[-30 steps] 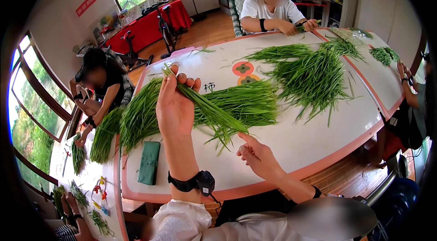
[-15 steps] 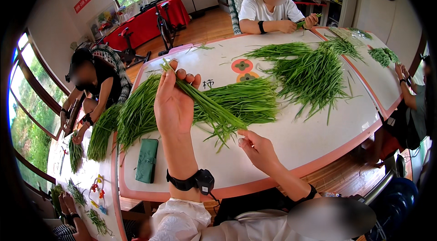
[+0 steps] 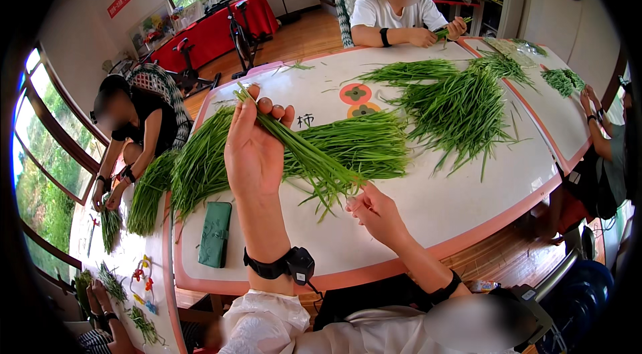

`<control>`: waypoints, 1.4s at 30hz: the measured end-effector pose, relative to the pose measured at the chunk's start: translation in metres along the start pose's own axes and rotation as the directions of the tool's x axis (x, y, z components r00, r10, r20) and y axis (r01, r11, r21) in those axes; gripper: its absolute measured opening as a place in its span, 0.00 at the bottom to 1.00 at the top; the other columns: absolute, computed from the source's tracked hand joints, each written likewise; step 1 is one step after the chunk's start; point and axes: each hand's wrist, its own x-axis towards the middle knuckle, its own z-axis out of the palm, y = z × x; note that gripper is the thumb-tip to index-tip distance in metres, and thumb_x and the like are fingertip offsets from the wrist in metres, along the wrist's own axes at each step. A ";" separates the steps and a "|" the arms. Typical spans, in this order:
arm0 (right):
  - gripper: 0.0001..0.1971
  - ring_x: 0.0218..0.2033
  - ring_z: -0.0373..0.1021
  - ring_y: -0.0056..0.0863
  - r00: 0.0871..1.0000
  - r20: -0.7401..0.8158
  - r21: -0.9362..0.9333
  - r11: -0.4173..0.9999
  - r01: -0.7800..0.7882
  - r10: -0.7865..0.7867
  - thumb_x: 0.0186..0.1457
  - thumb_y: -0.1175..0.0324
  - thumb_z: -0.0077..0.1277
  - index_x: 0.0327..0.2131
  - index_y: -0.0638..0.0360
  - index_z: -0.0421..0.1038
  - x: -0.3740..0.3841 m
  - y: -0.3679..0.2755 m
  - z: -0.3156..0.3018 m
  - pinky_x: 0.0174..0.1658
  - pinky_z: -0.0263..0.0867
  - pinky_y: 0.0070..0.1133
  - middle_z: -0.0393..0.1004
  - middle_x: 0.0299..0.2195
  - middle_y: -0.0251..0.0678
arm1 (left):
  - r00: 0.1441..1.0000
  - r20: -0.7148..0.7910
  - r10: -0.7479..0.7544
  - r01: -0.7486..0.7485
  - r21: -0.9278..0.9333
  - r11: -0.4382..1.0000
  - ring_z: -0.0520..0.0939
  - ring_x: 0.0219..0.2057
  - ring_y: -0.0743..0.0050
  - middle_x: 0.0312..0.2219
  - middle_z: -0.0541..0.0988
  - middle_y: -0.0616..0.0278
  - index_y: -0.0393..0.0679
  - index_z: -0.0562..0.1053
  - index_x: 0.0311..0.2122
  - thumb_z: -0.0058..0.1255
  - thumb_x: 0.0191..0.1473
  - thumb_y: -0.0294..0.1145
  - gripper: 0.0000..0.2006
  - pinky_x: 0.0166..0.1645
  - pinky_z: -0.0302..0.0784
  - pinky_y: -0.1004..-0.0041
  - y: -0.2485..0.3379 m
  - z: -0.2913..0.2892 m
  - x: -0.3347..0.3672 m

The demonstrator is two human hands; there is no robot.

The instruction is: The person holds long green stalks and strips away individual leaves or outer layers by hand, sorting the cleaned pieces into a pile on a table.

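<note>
My left hand (image 3: pixel 257 143) is raised over the table, fingers curled around a slim bunch of green chives (image 3: pixel 311 153). The bunch slants down to the right, its cut ends showing above my fingers. At its lower leafy tips my right hand (image 3: pixel 380 215) has thumb and fingers drawn together; whether they pinch a leaf is too small to tell. Beneath and behind the bunch lies a wide pile of chives (image 3: pixel 374 147), and another heap of chives (image 3: pixel 200 160) spreads left of my left wrist.
A green phone case (image 3: pixel 215 233) lies at the near left. Further right is a large chive heap (image 3: pixel 458 110). Across the table (image 3: pixel 481 200) a person (image 3: pixel 394 16) holds chives; another person (image 3: pixel 144 120) bends over a bundle at left. Colourful ties (image 3: pixel 144 280) lie on the side table.
My right hand has shifted slightly at the leaf tips; my left hand keeps the bunch nearly still. The person at left has brought both hands together over a bundle.
</note>
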 end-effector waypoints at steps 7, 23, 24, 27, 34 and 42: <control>0.16 0.31 0.68 0.20 0.959 0.208 0.687 0.668 -0.284 0.194 0.56 0.68 0.44 0.48 0.56 0.60 0.004 -0.004 0.000 0.30 0.65 0.16 0.71 0.33 0.34 | 1.000 0.016 -0.004 0.005 -0.046 0.999 0.71 0.31 0.72 0.28 0.69 0.63 0.39 0.66 0.42 0.43 0.56 0.29 0.10 0.46 0.68 0.66 0.001 0.001 0.000; 0.09 0.27 0.68 0.15 0.995 0.022 0.468 0.879 -0.095 0.096 0.52 0.66 0.52 0.32 0.63 0.68 0.005 0.004 0.009 0.32 0.64 0.14 0.73 0.25 0.31 | 1.000 0.005 0.004 -0.004 -0.031 1.000 0.70 0.32 0.71 0.28 0.69 0.63 0.39 0.66 0.42 0.42 0.56 0.30 0.10 0.46 0.67 0.65 0.002 0.000 0.000; 0.09 0.26 0.67 0.14 0.997 0.023 0.476 0.876 -0.078 0.076 0.51 0.66 0.52 0.31 0.63 0.68 0.005 0.004 0.008 0.31 0.64 0.14 0.72 0.25 0.31 | 1.000 0.007 0.004 -0.004 -0.020 1.000 0.70 0.32 0.71 0.28 0.70 0.64 0.40 0.67 0.42 0.42 0.56 0.30 0.10 0.46 0.67 0.65 0.001 -0.001 0.001; 0.10 0.24 0.66 0.13 0.997 0.033 0.481 0.873 -0.076 0.068 0.51 0.65 0.52 0.29 0.62 0.68 0.003 0.001 0.007 0.27 0.63 0.13 0.71 0.23 0.30 | 1.000 0.009 0.004 -0.004 -0.007 1.000 0.70 0.32 0.71 0.28 0.70 0.65 0.41 0.67 0.42 0.42 0.56 0.31 0.10 0.45 0.67 0.64 0.000 -0.002 0.001; 0.08 0.18 0.62 0.12 0.985 0.010 0.467 0.870 -0.156 0.171 0.51 0.67 0.49 0.27 0.62 0.70 -0.002 -0.006 0.005 0.21 0.59 0.11 0.68 0.19 0.28 | 1.000 -0.011 -0.005 0.004 -0.041 0.999 0.71 0.31 0.71 0.27 0.69 0.62 0.38 0.66 0.41 0.42 0.56 0.30 0.09 0.47 0.68 0.65 0.002 -0.001 0.000; 0.05 0.14 0.56 0.11 0.973 -0.035 0.414 0.889 -0.194 0.229 0.47 0.70 0.48 0.24 0.61 0.70 -0.012 -0.016 -0.013 0.16 0.51 0.11 0.64 0.14 0.27 | 0.999 0.019 -0.025 0.025 -0.006 1.000 0.70 0.30 0.74 0.26 0.69 0.66 0.41 0.67 0.41 0.41 0.57 0.30 0.08 0.44 0.68 0.67 0.001 -0.001 0.001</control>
